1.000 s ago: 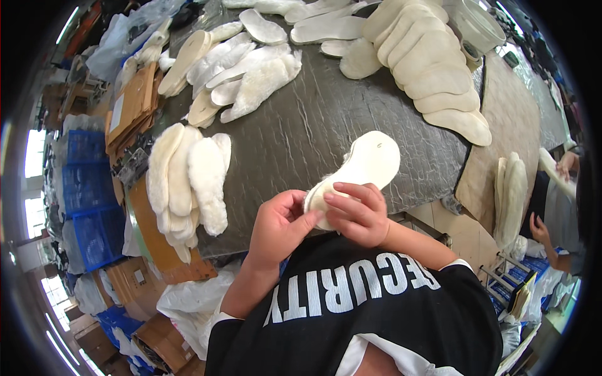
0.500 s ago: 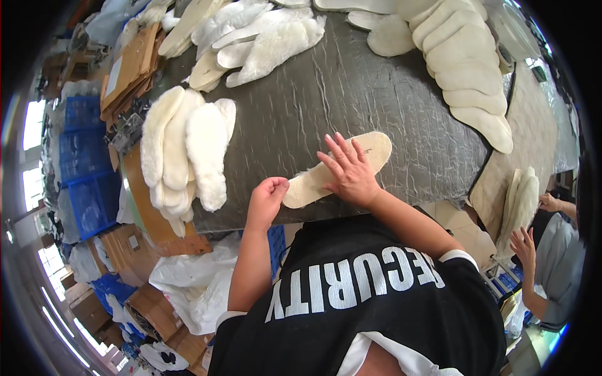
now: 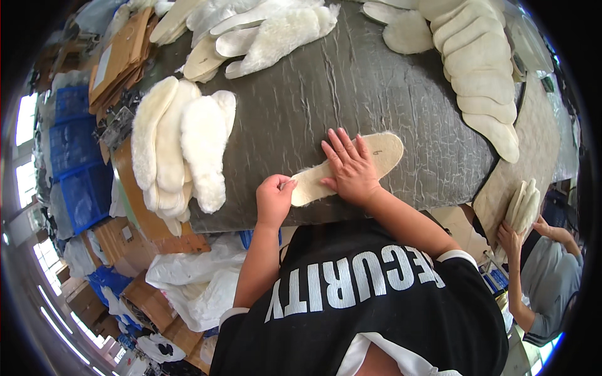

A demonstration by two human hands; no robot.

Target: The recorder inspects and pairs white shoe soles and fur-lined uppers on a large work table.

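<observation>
A cream insole with a fuzzy edge lies flat on the dark, wrinkled tabletop, close to its near edge. At the narrower left end, my left hand pinches the insole between thumb and fingers. My right hand rests palm down across its middle, fingers stretched out and slightly apart, and hides that part. A small dark mark shows on the wide end, just right of my right hand. Left of my hands sits a pile of fleecy white insoles.
More fleecy insoles lie at the far side. A fanned row of smooth cream insoles runs along the right. A co-worker's hands hold a bundle of insoles. Cardboard and blue crates stand left.
The insole and both my hands appear slightly farther right, though the whole view has shifted too. At the right, the co-worker's near hand has closed on the insole bundle.
</observation>
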